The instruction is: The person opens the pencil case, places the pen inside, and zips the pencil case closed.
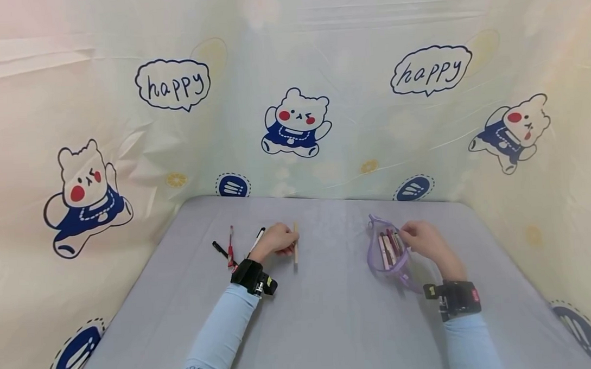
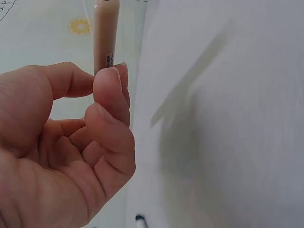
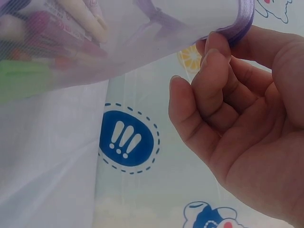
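Note:
My left hand [image 1: 278, 240] pinches a slim beige pen [image 1: 296, 256] between thumb and fingertips over the left-middle of the table. In the left wrist view the pen [image 2: 105, 35] points up out of the pinch, and its shadow falls on the cloth. On the right, my right hand [image 1: 428, 246] pinches the purple edge of a see-through mesh pencil case [image 1: 370, 256], holding its mouth wide. Several pens [image 1: 388, 249] lie side by side inside it. The right wrist view shows the purple trim [image 3: 244, 21] between thumb and index finger, with a green item [image 3: 23, 78] behind the mesh.
Left of my left hand lie a red pen [image 1: 230, 254], a black pen [image 1: 220, 249] and a white pen with a black end [image 1: 257, 240], partly hidden by the hand. A grey-lilac cloth covers the table [image 1: 339, 318]. Printed curtains [image 1: 352, 128] stand around its back and sides.

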A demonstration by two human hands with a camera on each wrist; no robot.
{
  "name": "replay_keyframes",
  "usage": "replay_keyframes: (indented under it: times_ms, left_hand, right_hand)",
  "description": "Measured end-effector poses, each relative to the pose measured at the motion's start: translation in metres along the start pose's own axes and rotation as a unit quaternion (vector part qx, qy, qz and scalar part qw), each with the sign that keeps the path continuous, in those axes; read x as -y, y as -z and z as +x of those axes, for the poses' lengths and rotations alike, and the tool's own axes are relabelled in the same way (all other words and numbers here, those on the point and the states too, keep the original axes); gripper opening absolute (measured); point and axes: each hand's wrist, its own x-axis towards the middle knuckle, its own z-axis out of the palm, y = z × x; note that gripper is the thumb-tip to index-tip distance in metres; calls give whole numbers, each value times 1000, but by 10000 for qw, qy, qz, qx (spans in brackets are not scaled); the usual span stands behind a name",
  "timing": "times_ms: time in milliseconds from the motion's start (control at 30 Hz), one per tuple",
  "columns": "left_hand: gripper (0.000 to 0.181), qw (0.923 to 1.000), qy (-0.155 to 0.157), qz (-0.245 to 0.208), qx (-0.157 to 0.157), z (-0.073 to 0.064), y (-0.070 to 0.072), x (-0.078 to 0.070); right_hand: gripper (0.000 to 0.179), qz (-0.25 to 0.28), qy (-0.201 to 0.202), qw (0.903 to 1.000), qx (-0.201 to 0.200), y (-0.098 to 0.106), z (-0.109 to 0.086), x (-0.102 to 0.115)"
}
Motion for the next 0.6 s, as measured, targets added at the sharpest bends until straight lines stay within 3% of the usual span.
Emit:
replay_keyframes:
  times_ms: [167, 433, 600]
  left_hand:
    - [28, 9995, -34, -298, 16, 5, -17, -10]
    - [28, 9960, -542, -695, 165, 15, -44, -27]
    - [29, 9933, -686, -892, 266, 18, -58, -41]
  right_hand:
    - [25, -63, -66, 9999, 48, 2, -2, 1]
    - [25, -37, -32, 10000, 8, 2, -3, 0]
    - [24, -27, 35, 10000, -60, 1, -2, 1]
